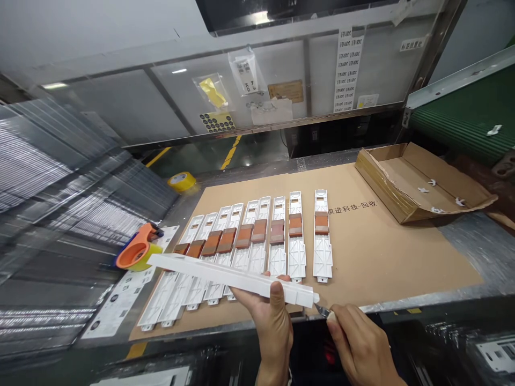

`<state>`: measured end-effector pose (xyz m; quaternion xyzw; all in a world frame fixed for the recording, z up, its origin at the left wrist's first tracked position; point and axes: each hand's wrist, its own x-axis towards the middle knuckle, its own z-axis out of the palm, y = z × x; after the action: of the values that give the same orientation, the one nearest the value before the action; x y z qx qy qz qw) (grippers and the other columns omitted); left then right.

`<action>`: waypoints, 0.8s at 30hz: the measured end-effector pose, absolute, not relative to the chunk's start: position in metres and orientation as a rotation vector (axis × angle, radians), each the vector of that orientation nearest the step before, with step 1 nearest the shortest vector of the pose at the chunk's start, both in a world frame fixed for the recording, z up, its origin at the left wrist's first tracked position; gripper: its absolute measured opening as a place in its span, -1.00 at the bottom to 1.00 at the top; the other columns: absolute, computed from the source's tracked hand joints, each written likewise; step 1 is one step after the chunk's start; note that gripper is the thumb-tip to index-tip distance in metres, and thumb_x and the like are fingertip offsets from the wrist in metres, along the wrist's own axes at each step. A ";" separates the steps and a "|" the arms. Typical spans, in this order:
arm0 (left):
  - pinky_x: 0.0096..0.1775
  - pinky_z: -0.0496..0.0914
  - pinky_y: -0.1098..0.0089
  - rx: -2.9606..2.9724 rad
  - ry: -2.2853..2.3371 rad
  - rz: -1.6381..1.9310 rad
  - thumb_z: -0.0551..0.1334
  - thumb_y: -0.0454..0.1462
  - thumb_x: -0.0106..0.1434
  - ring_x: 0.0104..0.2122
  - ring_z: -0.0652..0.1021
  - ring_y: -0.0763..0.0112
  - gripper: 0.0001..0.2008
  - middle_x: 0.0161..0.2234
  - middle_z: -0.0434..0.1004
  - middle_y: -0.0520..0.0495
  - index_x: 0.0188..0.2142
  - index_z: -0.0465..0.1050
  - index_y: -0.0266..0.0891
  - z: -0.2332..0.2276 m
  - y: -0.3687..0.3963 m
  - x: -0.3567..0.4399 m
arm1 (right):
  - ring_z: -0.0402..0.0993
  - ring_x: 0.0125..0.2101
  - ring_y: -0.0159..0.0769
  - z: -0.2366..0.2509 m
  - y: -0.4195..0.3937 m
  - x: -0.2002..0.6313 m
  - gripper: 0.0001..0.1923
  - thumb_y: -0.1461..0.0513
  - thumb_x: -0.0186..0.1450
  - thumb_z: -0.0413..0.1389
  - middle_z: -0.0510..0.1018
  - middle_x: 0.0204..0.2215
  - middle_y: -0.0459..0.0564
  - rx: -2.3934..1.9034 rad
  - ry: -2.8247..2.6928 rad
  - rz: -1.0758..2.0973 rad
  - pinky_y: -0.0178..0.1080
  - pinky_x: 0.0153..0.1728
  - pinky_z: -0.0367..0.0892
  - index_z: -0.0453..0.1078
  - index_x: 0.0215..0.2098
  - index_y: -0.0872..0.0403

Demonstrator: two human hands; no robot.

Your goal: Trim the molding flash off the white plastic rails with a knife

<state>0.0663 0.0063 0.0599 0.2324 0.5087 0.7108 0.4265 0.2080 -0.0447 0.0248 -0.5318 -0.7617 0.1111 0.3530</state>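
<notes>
My left hand (267,316) is closed round a long white plastic strip (225,276), thumb across its side, held tilted above the front edge of the table. In my right hand (362,340) is a small knife (323,311), mostly hidden by the fingers. Its metal tip meets or nearly meets the strip's right end; contact cannot be made out for certain. Behind the strip lies a row of several white ribbed plastic parts (322,252), each with an orange-brown block (295,225) across its middle. The strip covers some of them.
A cardboard sheet (386,257) covers the tabletop. An open cardboard box (402,203) with small white scraps stands at right. On the left are an orange tape dispenser (134,252), printed sheets (107,313) and a yellow tape roll (182,181). A green conveyor (466,118) runs at far right.
</notes>
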 end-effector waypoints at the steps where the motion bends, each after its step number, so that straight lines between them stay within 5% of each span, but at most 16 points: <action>1: -0.24 0.43 0.34 0.587 1.269 1.778 0.32 -0.14 0.12 -0.36 0.47 0.43 -0.18 -0.21 0.24 0.02 0.22 -0.17 0.26 0.060 0.006 0.066 | 0.32 -0.47 -0.36 0.025 -0.045 0.208 -0.87 0.26 0.40 -0.08 0.38 -0.47 -0.07 -1.376 -1.974 0.283 -0.32 -0.44 0.15 0.28 -0.20 0.08; 19: -0.31 0.43 0.41 0.573 1.322 1.763 0.34 -0.07 0.08 -0.43 0.44 0.49 -0.19 -0.28 0.22 0.05 0.20 -0.10 0.30 0.069 0.008 0.070 | 0.45 -0.40 -0.39 0.022 -0.032 0.231 -0.73 0.16 0.45 -0.15 0.49 -0.39 -0.07 -1.582 -1.855 0.035 -0.35 -0.40 0.21 0.34 -0.21 0.08; 24: -0.12 0.42 0.32 0.387 1.159 1.544 0.36 -0.16 0.07 -0.08 0.48 0.25 -0.21 -0.01 0.30 -0.05 0.20 -0.03 0.17 0.059 0.016 0.084 | 0.45 -0.30 -0.34 -0.010 -0.011 0.267 -0.65 0.07 0.45 -0.21 0.48 -0.30 -0.05 -1.909 -1.884 -0.055 -0.32 -0.39 0.26 0.35 -0.09 0.01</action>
<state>0.0838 0.0157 0.0592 0.1635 0.4902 0.6533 0.5533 0.2674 -0.0111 -0.0101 -0.6929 -0.6839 -0.0201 0.2276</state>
